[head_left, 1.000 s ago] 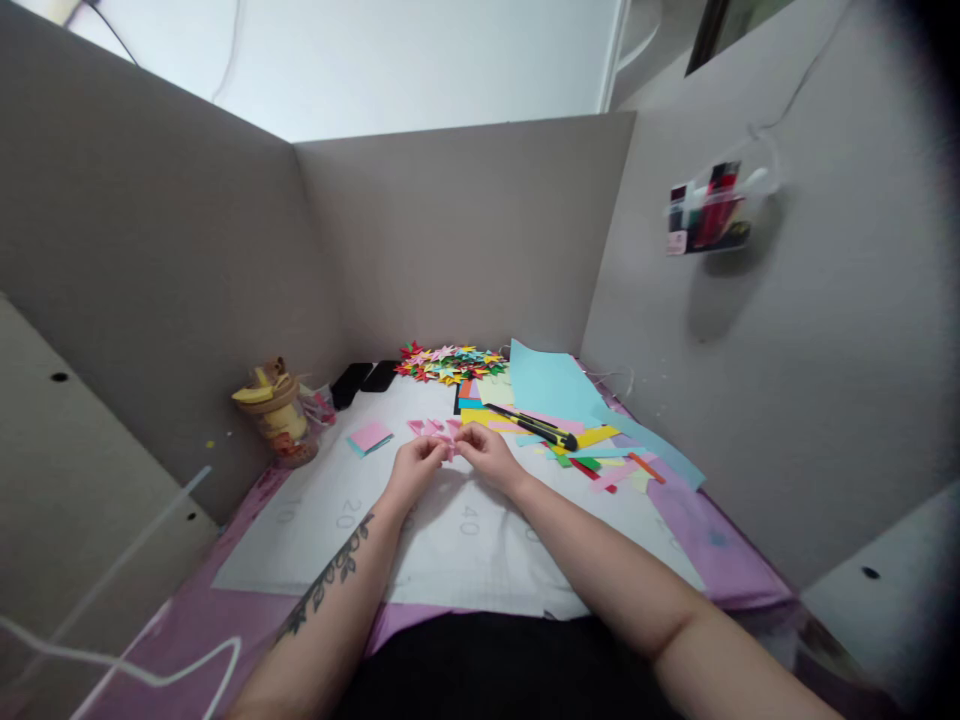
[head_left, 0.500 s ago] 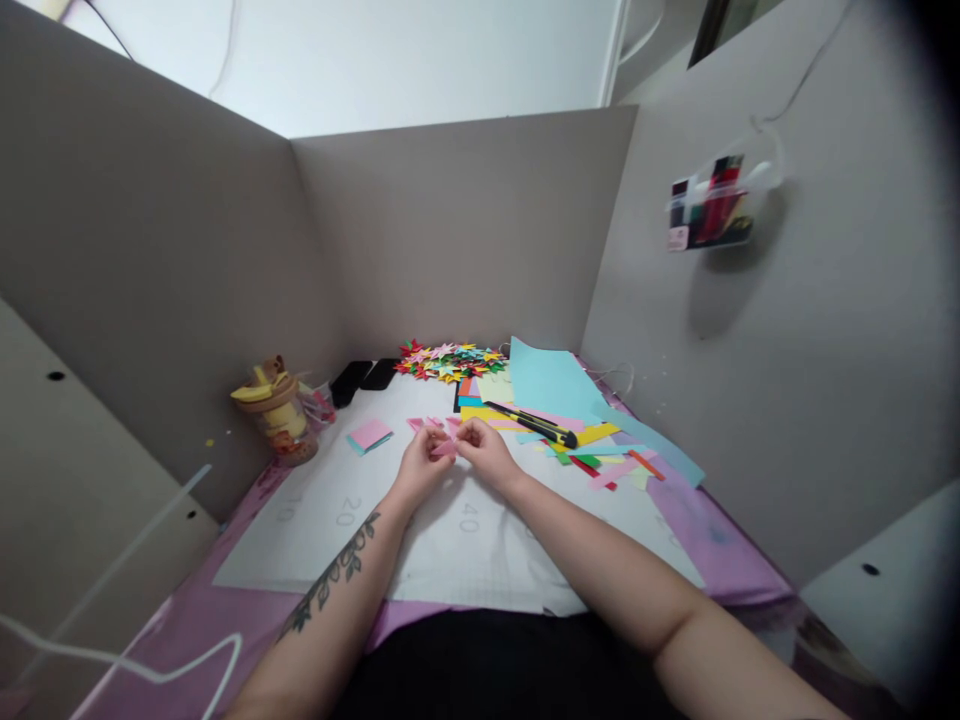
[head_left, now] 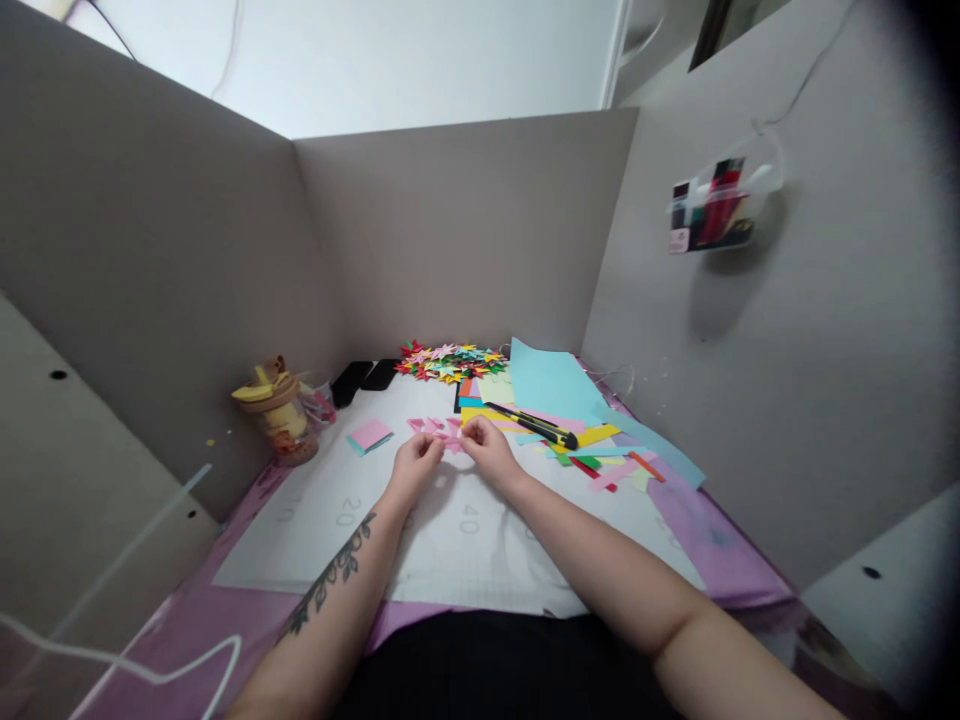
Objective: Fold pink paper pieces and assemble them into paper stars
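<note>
Between my two hands is a small folded pink paper piece (head_left: 453, 443). My left hand (head_left: 417, 462) pinches its left side, and my right hand (head_left: 486, 448) pinches its right side. Just beyond my fingers, more folded pink pieces (head_left: 416, 425) lie on the white sheet (head_left: 300, 520). To the left sits a small stack of square papers (head_left: 371, 435), pink on top with blue beneath. A heap of folded paper stars (head_left: 450, 362) in several colours lies at the back.
A black and yellow cutter (head_left: 534, 425) rests on coloured paper strips (head_left: 600, 453) at the right. Behind them is a large light-blue sheet (head_left: 555, 380). A lidded cup (head_left: 281, 415) and black flat objects (head_left: 366, 377) stand at the left. A clear container (head_left: 720, 205) hangs on the right wall.
My left hand has turned slightly, its fingers now closer together. The pink piece between my hands sits a little farther forward and shows more.
</note>
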{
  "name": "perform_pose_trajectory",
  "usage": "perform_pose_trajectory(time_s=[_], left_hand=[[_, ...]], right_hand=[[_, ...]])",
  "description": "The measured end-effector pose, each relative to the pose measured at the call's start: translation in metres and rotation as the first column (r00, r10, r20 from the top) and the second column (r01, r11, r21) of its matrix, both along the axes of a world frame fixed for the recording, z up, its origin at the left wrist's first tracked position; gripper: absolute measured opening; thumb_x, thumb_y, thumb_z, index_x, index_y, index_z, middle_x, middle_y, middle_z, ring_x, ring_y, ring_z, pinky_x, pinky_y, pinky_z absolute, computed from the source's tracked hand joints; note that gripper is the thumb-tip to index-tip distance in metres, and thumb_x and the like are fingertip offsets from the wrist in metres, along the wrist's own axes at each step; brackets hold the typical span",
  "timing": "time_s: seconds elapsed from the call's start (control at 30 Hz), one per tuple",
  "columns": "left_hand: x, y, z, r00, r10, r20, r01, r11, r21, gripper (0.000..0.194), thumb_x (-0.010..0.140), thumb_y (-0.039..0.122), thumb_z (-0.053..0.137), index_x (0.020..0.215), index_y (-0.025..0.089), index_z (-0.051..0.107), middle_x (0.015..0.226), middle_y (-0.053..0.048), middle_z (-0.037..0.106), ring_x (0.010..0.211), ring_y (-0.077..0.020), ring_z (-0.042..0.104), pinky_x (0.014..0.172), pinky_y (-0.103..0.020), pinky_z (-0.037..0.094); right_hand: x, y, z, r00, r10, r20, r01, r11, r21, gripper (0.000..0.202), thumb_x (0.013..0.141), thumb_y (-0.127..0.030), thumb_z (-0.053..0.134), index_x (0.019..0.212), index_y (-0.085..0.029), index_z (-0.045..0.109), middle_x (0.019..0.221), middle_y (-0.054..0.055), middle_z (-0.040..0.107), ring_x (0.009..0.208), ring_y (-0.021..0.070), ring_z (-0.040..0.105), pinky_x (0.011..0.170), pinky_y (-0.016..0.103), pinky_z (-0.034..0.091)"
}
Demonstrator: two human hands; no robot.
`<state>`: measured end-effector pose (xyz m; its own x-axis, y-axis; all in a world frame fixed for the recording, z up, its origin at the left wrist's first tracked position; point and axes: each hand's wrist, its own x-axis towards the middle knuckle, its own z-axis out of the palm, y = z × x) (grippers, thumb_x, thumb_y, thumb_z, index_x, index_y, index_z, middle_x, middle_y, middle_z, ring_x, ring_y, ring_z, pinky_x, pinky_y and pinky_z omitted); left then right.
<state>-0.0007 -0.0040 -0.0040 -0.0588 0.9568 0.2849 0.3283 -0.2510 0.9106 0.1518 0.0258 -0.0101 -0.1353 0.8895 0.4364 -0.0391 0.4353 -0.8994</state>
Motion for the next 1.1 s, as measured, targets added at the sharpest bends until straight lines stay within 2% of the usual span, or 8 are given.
perform_pose_trajectory(time_s=[0.13,0.27,0.47,0.7,0.9,1.1], left_hand=[[0.0004,-0.0004,0.0003,1.0,0.021,-0.019,-0.021,1.0,-0.007,0.021,0.076,0.033,0.051,0.065,0.015,0.056,0.056,0.003,0.054,0.054,-0.0105,0.048,0.054,-0.021,0.036],[0.0015,-0.0008,-0.0009,0.999,-0.013,-0.041,0.014,1.0,0.023,0.02,0.076,0.032,0.051,0.065,0.016,0.056,0.058,0.003,0.054,0.055,-0.0103,0.049,0.054,-0.02,0.036],[-0.0025,0.0045,-0.0039,0.996,0.009,0.087,-0.016,0.997,0.077,0.014,0.073,0.024,0.052,0.081,0.016,0.059,0.072,0.0,0.06,0.065,-0.0123,0.056,0.063,-0.023,0.045],[-0.0014,-0.0026,0.0036,1.0,0.0,-0.005,0.001,0.986,0.165,0.014,0.073,0.028,0.059,0.08,0.017,0.063,0.081,-0.004,0.064,0.076,-0.0158,0.06,0.067,-0.026,0.048],[0.0007,-0.0041,-0.0006,0.989,0.053,-0.138,-0.009,0.953,0.303,0.012,0.076,0.028,0.059,0.08,0.018,0.065,0.08,-0.004,0.062,0.073,-0.0146,0.059,0.064,-0.025,0.05],[0.0002,-0.0052,-0.0016,0.96,0.086,-0.266,0.019,0.93,0.368,0.01,0.08,0.025,0.055,0.081,0.02,0.064,0.081,-0.004,0.061,0.072,-0.0137,0.057,0.062,-0.024,0.048]], right_hand=[[-0.0008,-0.0023,0.0008,1.0,0.005,0.011,-0.005,1.0,0.001,0.008,0.069,-0.021,0.054,0.074,-0.02,0.047,0.068,-0.004,0.047,0.061,0.0118,0.045,0.057,0.024,0.036],[-0.0029,-0.0055,0.0015,0.998,0.062,-0.001,-0.062,0.998,-0.002,0.012,0.07,-0.022,0.056,0.078,-0.019,0.048,0.069,-0.004,0.047,0.061,0.0111,0.045,0.058,0.024,0.038],[-0.0022,-0.0035,0.0009,1.0,0.003,-0.026,-0.003,1.0,-0.001,0.011,0.07,-0.021,0.056,0.079,-0.019,0.048,0.072,-0.002,0.049,0.062,0.0114,0.046,0.058,0.024,0.039],[-0.0019,-0.0032,0.0005,1.0,-0.019,-0.014,0.019,1.0,-0.001,0.012,0.07,-0.023,0.056,0.079,-0.02,0.048,0.071,-0.002,0.05,0.063,0.0122,0.048,0.058,0.024,0.041],[-0.0021,-0.0037,0.0006,1.0,-0.004,-0.012,0.004,1.0,-0.014,0.013,0.069,-0.025,0.057,0.078,-0.02,0.049,0.069,-0.003,0.049,0.061,0.0122,0.047,0.057,0.024,0.04],[-0.002,-0.004,0.0,1.0,0.013,-0.01,-0.013,1.0,-0.012,0.014,0.068,-0.023,0.057,0.078,-0.02,0.049,0.069,-0.004,0.048,0.059,0.0113,0.046,0.056,0.023,0.039]])
